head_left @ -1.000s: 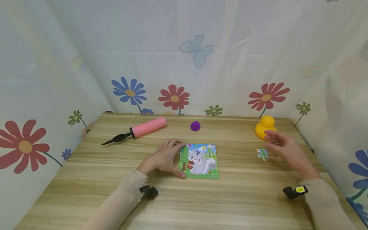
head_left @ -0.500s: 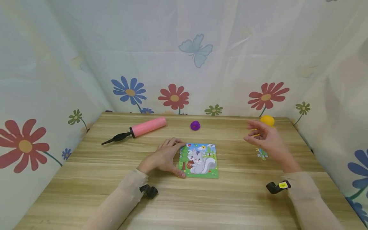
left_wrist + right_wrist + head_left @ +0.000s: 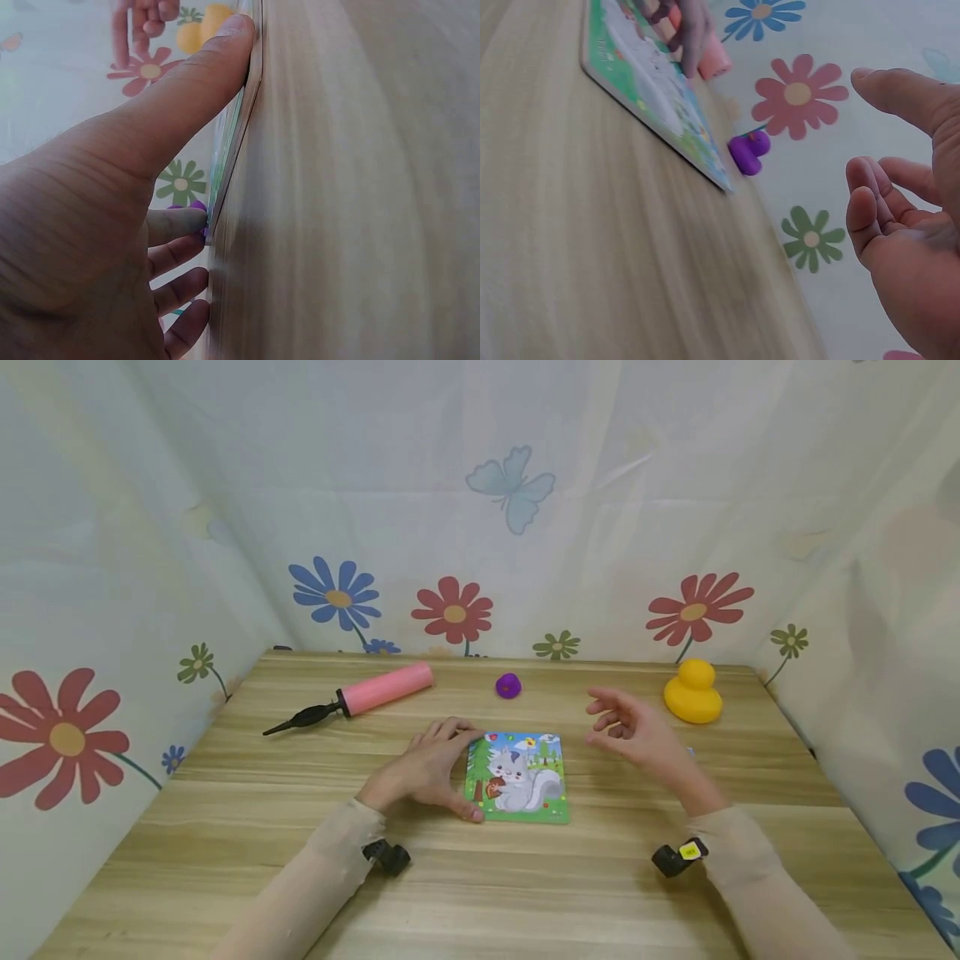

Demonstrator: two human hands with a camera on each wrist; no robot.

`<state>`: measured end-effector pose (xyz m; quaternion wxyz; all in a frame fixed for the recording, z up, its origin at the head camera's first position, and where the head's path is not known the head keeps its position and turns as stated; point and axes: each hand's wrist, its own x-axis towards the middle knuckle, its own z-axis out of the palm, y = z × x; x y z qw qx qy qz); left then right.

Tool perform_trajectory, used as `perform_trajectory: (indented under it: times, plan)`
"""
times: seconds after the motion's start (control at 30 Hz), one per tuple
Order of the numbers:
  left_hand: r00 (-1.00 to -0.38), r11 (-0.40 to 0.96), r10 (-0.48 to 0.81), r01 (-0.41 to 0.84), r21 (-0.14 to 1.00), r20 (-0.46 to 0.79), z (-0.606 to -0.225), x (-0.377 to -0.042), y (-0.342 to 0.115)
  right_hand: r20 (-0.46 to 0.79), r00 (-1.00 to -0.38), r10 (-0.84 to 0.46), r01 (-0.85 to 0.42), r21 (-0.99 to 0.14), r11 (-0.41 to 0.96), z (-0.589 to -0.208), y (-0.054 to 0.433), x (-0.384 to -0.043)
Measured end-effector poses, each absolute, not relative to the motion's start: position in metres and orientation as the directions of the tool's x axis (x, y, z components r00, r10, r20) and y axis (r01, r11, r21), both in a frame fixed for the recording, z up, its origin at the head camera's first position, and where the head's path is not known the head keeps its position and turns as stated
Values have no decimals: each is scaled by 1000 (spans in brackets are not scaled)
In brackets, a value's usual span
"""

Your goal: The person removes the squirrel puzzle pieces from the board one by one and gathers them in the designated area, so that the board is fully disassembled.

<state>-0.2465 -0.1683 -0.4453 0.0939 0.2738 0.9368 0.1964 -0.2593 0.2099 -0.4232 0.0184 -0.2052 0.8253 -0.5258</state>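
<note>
A square picture puzzle [image 3: 517,777] with a grey squirrel on it lies mid-table. My left hand [image 3: 423,772] rests along its left edge, thumb at the near corner and index finger at the far corner. In the left wrist view the straight thumb [image 3: 187,90] touches the board's edge. To the right of the puzzle, my right hand [image 3: 630,735] hovers above the table, fingers loosely bent and nothing between them. A loose puzzle piece [image 3: 691,751] is almost wholly hidden behind the right wrist.
Behind the puzzle sits a small purple toy duck [image 3: 507,686]. A yellow rubber duck [image 3: 693,693] stands at the back right. The pink hand pump [image 3: 386,689] with its black nozzle lies at the back left. Flowered cloth [image 3: 300,485] encloses the table's back and sides.
My right hand has moved left from beside the yellow duck and loose piece toward the puzzle. The duck shows fully again, while the wrist now covers the piece. The left hand has stayed put.
</note>
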Motion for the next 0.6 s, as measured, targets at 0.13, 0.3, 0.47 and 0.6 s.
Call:
perform_trajectory:
  times: [0.13, 0.3, 0.47, 0.6]
  plan:
    - [-831, 773, 551, 478, 416, -70, -446, -247, -169, 159, -907, -390, -311, -877, 366, -433, 200, -259]
    - [-831, 772, 553, 482, 415, -65, -447, -247, -168, 112, -884, -455, -315, -861, 399, -446, 191, -260]
    - [-830, 772, 555, 485, 410, -63, -447, -247, -169, 84, -868, -490, -308, -865, 397, -456, 182, -260]
    - [-827, 770, 558, 488, 412, -63, -447, -248, -169, 64, -861, -505, -304, -861, 409, -461, 176, -258]
